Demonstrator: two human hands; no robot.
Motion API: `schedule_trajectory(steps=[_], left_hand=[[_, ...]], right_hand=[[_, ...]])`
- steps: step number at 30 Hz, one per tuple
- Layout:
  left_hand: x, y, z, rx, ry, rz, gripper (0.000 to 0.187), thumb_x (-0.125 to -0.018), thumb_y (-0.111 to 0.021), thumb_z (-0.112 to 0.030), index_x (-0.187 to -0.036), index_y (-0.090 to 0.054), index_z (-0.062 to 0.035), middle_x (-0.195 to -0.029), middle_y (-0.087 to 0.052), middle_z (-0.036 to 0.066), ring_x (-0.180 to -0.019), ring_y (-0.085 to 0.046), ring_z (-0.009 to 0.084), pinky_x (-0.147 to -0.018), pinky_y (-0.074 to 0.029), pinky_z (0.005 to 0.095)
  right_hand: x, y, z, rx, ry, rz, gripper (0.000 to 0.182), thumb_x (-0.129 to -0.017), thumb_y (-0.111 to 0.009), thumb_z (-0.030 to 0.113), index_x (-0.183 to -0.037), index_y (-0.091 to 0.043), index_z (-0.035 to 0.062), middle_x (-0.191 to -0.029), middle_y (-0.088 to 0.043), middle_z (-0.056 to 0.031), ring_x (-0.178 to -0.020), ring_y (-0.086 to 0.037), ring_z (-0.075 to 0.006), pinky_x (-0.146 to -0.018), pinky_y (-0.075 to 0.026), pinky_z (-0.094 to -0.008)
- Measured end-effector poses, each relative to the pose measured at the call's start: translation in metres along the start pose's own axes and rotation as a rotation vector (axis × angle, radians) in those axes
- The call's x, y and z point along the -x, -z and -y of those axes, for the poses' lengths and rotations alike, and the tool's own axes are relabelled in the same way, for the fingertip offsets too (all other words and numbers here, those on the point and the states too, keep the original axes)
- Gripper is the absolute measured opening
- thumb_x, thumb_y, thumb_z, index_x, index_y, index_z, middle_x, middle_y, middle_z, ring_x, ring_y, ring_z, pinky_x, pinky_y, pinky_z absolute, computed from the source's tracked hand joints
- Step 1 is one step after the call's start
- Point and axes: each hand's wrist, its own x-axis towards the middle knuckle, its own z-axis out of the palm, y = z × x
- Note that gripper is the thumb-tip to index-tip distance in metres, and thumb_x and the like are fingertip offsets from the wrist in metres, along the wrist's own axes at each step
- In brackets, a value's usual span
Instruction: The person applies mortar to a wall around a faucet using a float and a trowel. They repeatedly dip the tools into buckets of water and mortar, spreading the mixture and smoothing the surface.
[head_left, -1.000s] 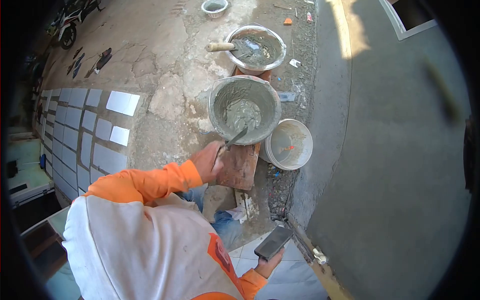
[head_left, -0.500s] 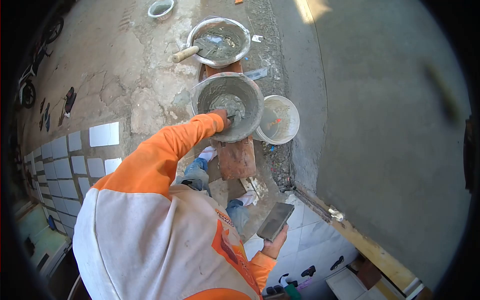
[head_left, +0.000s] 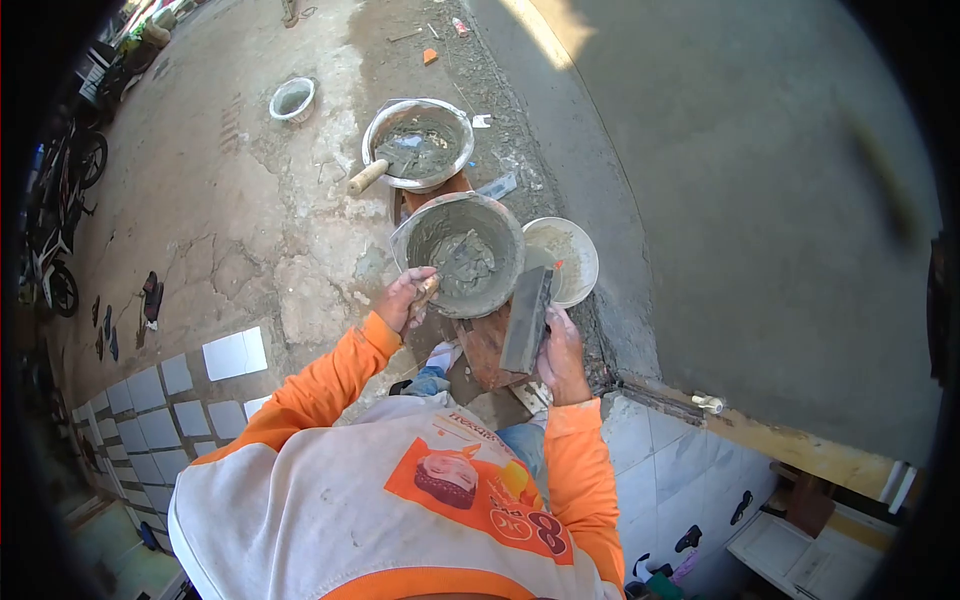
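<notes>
My left hand [head_left: 405,298] is closed round the wooden handle of a trowel [head_left: 428,290] at the near left rim of a mortar bucket [head_left: 400,245]. The trowel's blade reaches over the bucket, and its edges are hard to tell from the wet grey mortar [head_left: 478,270] inside. My right hand [head_left: 563,358] grips a flat grey rectangular board [head_left: 526,322] by its right side. The board is tilted up on its long side, just right of the bucket's near rim. The hand's grip behind the board is partly hidden.
Behind the bucket stands a second mortar basin [head_left: 372,140] with a wooden-handled tool [head_left: 368,177] resting in it. A white pail [head_left: 590,262] is at the right. Reddish planks [head_left: 487,352] lie below. White tiles [head_left: 235,353] cover ground at left; smooth grey cement [head_left: 760,220] spreads right.
My left hand has drawn back from inside the bucket to its near rim, trowel in it. My right hand has raised the board toward the bucket and tilted it. The view has shifted.
</notes>
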Motion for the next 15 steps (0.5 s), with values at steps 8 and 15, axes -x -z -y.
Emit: schedule_trajectory(steps=[8, 15], left_hand=[[0.023, -0.033, 0.011, -0.506, -0.412, -0.056, 0.036, -0.091, -0.048, -0.011, -0.126, -0.053, -0.0067, -0.091, -0.056, -0.002, -0.067, -0.045, 0.0051, -0.060, -0.040, 0.0204], [0.023, -0.032, -0.004, -1.009, -0.799, -0.028, 0.040, -0.077, -0.056, -0.004, -0.116, -0.058, -0.0022, -0.101, -0.056, 0.014, -0.091, -0.057, 0.0274, -0.082, -0.046, 0.0327]], right_hand=[[-0.014, -0.042, 0.010, -0.184, -0.241, 0.184, 0.027, -0.099, -0.042, 0.020, -0.115, -0.054, 0.0013, -0.107, -0.061, -0.0087, -0.095, -0.062, -0.0172, -0.078, -0.052, -0.0312], [0.015, -0.014, 0.031, -0.101, -0.065, 0.358, 0.035, -0.098, -0.041, 0.021, -0.126, -0.049, 0.0003, -0.114, -0.060, -0.0113, -0.105, -0.059, -0.0193, -0.091, -0.048, -0.0335]])
